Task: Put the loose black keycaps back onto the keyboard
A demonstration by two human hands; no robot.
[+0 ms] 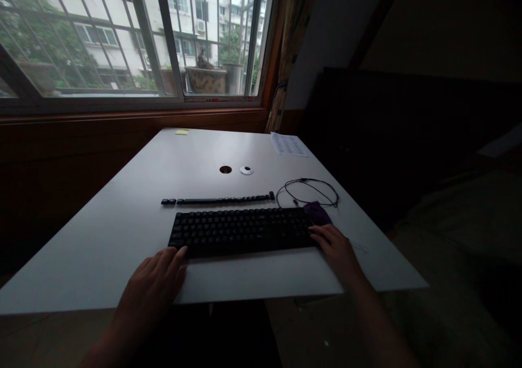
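1. Black keyboard [240, 229] lies between the two hands, on the white table [93, 243]
2. Left hand [157, 273]: at the keyboard's near left corner, fingers bent and close together, thumb at the front edge; can't tell if it pinches the corner or only rests there
3. Right hand [334, 244]: at the keyboard's right end, fingers partly extended, tips touching that end; firm hold or light touch, can't tell
4. Loose keycaps [244, 199]: lined up just beyond the keyboard, ahead of and between the hands, one long key [199, 200] among them
5. Progress, my read: that one row is off and laid out in order; the upper rows look capped. Front strip by the left thumb is too dark to confirm bare. Left over: the loose row, off the board
6. Purple cloth [321, 213] just beyond the right hand, by the keyboard's end; black cable [337, 197] coiled farther out past it
7. Thin pale item [358, 245] just right of the right wrist, too dim to identify
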